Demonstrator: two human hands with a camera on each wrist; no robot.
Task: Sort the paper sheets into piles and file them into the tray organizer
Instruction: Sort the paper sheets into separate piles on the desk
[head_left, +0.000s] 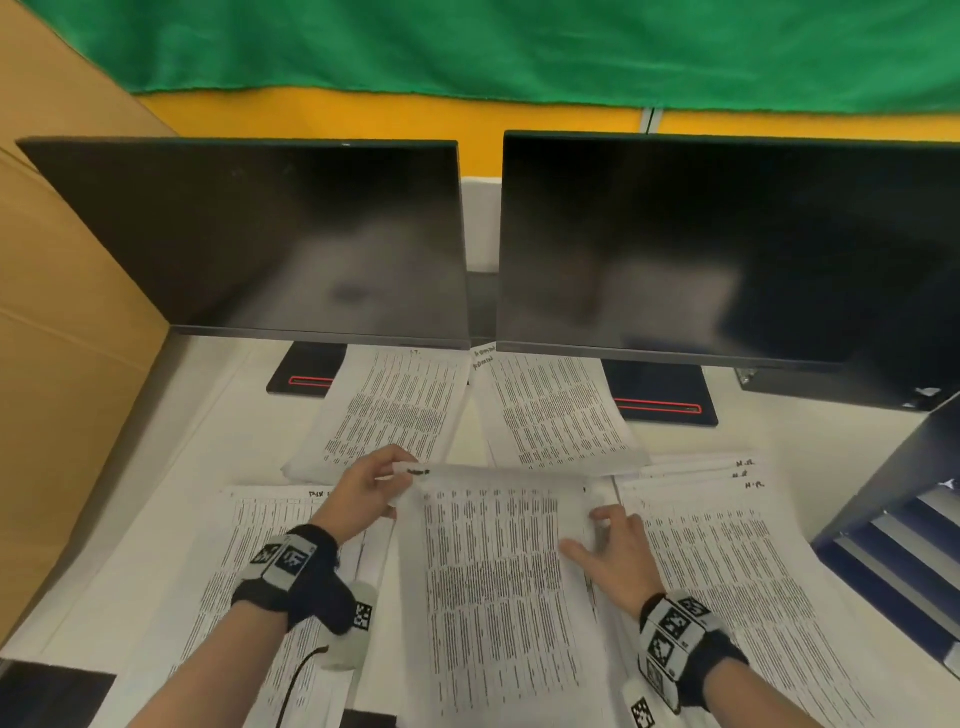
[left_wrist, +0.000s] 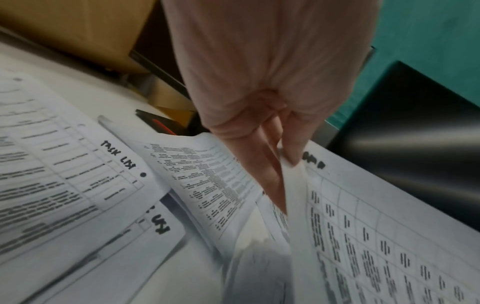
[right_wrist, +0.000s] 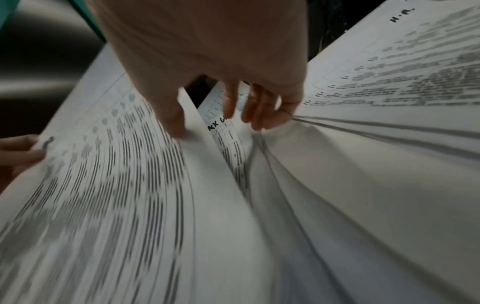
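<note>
The left hand (head_left: 370, 487) pinches the far left corner of the top sheet (head_left: 498, 561) of the middle stack, thumb over and fingers under, with that corner lifted clear of the pages below; the left wrist view shows the fingers (left_wrist: 270, 164) closed on the paper's edge. The right hand (head_left: 613, 556) lies on the same sheet's right margin, fingers spread and fairly straight, and in the right wrist view its fingertips (right_wrist: 179, 125) press near the right edge where lower pages fan apart. The sheet lies directly in front of the person, between both hands, its long axis running away from the body toward the two monitors (head_left: 270, 244), with the head of the page at the far end. Sorted piles lie around it: one marked "Task List" to the left (head_left: 260, 545), one marked "H.R." to the right (head_left: 727, 545), and two more at the back under the screens (head_left: 395, 405). The tray organizer (head_left: 893, 530) stands at the right edge of the desk (head_left: 208, 395), nearer the right hand than the left. The sorting seems unfinished, and the lifted sheet probably goes to whichever pile matches its corner label, which is too blurred to read.
</note>
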